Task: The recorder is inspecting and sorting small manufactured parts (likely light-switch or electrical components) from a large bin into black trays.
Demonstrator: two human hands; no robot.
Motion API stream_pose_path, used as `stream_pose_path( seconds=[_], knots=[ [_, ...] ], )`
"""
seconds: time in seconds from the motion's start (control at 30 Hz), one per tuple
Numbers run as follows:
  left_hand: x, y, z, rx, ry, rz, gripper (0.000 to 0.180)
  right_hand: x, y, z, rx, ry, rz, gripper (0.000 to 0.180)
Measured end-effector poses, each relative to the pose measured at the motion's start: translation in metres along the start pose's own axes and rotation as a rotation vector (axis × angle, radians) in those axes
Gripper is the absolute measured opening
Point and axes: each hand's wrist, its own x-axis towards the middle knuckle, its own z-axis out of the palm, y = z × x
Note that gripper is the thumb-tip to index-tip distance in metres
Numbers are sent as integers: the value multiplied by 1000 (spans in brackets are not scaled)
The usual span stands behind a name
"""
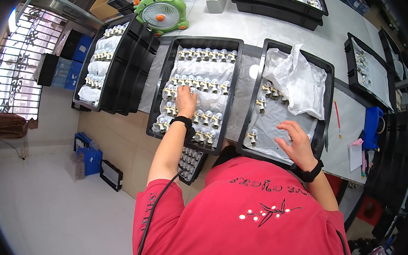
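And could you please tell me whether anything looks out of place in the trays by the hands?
Mainly the white sheet: it lies crumpled in the right tray, seemingly overlapping a few figurines, whereas the left tray shows rows of them. I see no spill.

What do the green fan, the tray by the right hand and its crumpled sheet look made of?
Fan: probably glossy plastic, smooth and rounded. Tray: likely satin black plastic, round-cornered, faintly shiny. Sheet: perhaps glossy plastic film, whitish with sharp creases.

Two hands, the left hand (pixel 186 101) and right hand (pixel 297 144), wear two black wristbands (pixel 314 171). Two single figurines (pixel 260 105) sit along the right tray's (pixel 253 100) left edge; the desk (pixel 249 28) holds one green fan (pixel 161 13) and one tape dispenser (pixel 216 3).
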Motion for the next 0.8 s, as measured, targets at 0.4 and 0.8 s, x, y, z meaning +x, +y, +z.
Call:
stream_pose_path(
  seconds=[0.4, 0.8],
  knots=[
    [-3, 8, -1, 63, -62, -61, 40, 9, 47, 12, -19, -240, 235, 29],
    [-74, 97, -73, -911, -537, -2, 31, 103, 108, 102, -436, -189, 44, 64]
  ],
)
